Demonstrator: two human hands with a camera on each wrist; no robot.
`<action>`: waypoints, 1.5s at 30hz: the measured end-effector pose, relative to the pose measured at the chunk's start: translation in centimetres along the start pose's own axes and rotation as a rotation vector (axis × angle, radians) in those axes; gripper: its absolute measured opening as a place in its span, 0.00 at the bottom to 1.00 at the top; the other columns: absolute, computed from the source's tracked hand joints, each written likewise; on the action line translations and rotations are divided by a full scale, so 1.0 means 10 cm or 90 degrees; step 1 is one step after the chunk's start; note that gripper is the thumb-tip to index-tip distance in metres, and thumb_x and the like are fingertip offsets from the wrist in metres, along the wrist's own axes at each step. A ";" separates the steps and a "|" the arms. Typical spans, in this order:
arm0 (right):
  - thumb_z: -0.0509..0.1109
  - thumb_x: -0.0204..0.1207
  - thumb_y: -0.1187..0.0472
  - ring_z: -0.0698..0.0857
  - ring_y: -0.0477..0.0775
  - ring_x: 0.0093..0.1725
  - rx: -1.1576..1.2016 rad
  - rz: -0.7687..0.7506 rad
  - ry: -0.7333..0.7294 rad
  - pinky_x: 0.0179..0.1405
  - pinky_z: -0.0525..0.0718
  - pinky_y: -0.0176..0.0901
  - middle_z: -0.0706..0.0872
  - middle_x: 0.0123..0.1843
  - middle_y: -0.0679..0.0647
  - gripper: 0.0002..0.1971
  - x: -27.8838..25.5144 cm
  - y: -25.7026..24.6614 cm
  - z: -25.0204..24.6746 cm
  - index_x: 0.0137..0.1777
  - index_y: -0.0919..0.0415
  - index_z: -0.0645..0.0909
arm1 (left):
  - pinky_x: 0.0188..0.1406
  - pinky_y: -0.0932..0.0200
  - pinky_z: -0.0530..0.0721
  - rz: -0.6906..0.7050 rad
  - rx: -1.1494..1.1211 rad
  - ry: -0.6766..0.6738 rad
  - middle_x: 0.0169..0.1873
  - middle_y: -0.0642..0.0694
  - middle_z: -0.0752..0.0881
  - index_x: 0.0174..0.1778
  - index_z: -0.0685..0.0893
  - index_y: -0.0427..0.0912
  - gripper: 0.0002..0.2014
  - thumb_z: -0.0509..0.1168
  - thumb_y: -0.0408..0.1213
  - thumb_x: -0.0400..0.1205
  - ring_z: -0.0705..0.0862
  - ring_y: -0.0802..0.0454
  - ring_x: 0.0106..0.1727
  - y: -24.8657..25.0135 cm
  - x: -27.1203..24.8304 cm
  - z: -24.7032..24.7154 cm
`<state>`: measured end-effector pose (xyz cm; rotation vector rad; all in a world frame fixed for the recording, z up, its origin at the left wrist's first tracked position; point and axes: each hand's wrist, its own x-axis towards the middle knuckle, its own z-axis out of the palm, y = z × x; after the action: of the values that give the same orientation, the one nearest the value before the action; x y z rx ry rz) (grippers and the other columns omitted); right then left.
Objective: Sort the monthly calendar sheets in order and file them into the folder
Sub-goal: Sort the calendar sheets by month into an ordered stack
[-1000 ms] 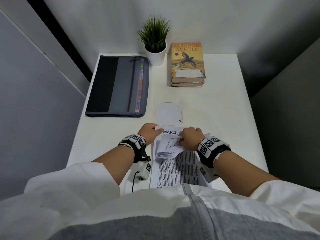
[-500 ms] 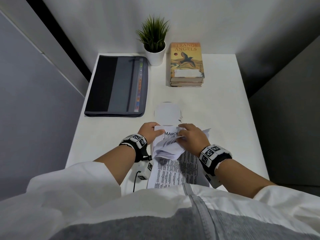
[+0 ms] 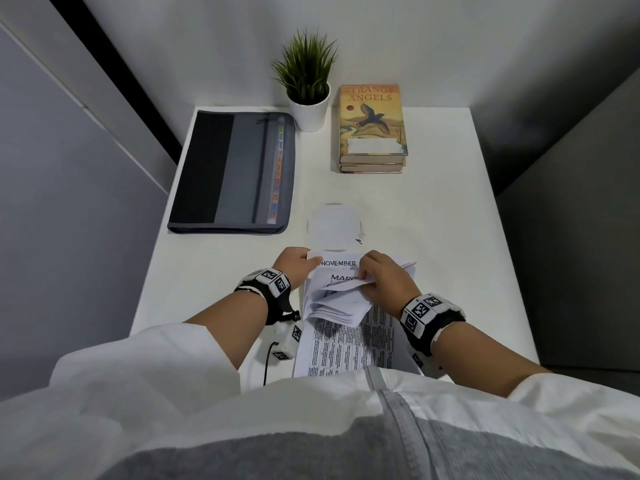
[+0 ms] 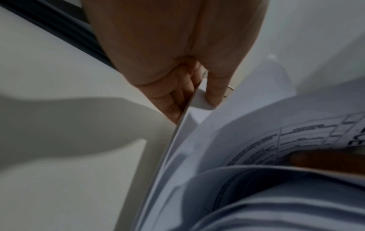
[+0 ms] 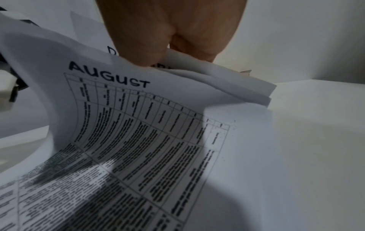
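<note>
A stack of white calendar sheets (image 3: 346, 344) lies at the near edge of the white table (image 3: 433, 209). My left hand (image 3: 294, 263) pinches the stack's far left corner, thumb on top (image 4: 214, 87). My right hand (image 3: 381, 277) grips several sheets bent back toward me (image 3: 337, 303). The headings NOVEMBER (image 3: 338, 263) and MARCH (image 3: 343, 277) show beneath them. In the right wrist view the AUGUST sheet (image 5: 138, 125) curls under my right hand (image 5: 168, 34). The dark grey folder (image 3: 235, 171) lies shut at the far left, with coloured tabs along its right side.
A potted plant (image 3: 306, 84) in a white pot stands at the back centre. To its right sits a stack of books (image 3: 372, 129). A pale round disc (image 3: 334, 225) lies just beyond the sheets. Grey walls close in on both sides.
My right hand has peeled further sheets back toward me. The MARCH sheet is now folded down and the NOVEMBER heading is uncovered behind it. The left hand has stayed on its corner.
</note>
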<state>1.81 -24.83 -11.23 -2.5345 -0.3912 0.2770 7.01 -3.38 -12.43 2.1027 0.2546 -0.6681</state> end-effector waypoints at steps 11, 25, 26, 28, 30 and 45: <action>0.73 0.60 0.71 0.77 0.61 0.48 -0.053 -0.021 0.019 0.43 0.74 0.49 0.83 0.42 0.55 0.09 0.00 -0.01 -0.01 0.39 0.62 0.79 | 0.42 0.55 0.76 -0.003 -0.118 -0.009 0.35 0.40 0.82 0.42 0.84 0.32 0.19 0.73 0.48 0.78 0.78 0.48 0.36 0.02 -0.03 0.03; 0.73 0.60 0.73 0.72 0.60 0.58 -0.008 -0.020 0.006 0.50 0.76 0.49 0.79 0.61 0.57 0.12 -0.03 0.01 0.02 0.42 0.63 0.77 | 0.59 0.45 0.83 0.014 -0.083 -0.005 0.49 0.35 0.90 0.44 0.86 0.37 0.08 0.77 0.33 0.73 0.87 0.41 0.50 0.05 -0.03 0.04; 0.72 0.59 0.72 0.72 0.59 0.55 -0.014 -0.024 0.007 0.48 0.75 0.48 0.81 0.55 0.55 0.12 -0.03 0.01 0.02 0.41 0.63 0.77 | 0.58 0.45 0.83 0.014 -0.094 -0.010 0.49 0.35 0.89 0.45 0.86 0.36 0.10 0.78 0.33 0.73 0.87 0.40 0.51 0.05 -0.04 0.04; 0.72 0.57 0.72 0.73 0.59 0.50 -0.030 -0.032 0.015 0.43 0.73 0.47 0.80 0.47 0.55 0.12 -0.02 0.00 0.01 0.40 0.62 0.77 | 0.50 0.49 0.83 0.009 -0.102 -0.017 0.44 0.38 0.89 0.47 0.86 0.35 0.12 0.76 0.39 0.75 0.85 0.42 0.45 0.04 -0.04 0.03; 0.72 0.55 0.73 0.74 0.59 0.46 -0.037 -0.035 0.019 0.40 0.72 0.47 0.80 0.44 0.56 0.12 -0.03 0.00 0.00 0.39 0.63 0.78 | 0.41 0.56 0.76 -0.001 -0.086 -0.017 0.33 0.45 0.82 0.38 0.82 0.39 0.14 0.72 0.48 0.79 0.78 0.48 0.35 0.02 -0.04 0.01; 0.73 0.55 0.71 0.73 0.60 0.51 -0.023 -0.035 0.008 0.45 0.71 0.46 0.82 0.51 0.55 0.13 -0.06 0.00 0.01 0.39 0.61 0.76 | 0.42 0.59 0.78 0.021 -0.096 -0.006 0.38 0.43 0.87 0.38 0.86 0.40 0.08 0.79 0.37 0.72 0.82 0.50 0.39 0.00 -0.01 0.05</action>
<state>1.23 -24.96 -11.24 -2.5553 -0.4633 0.2350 6.77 -3.75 -12.64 1.9555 0.2573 -0.6202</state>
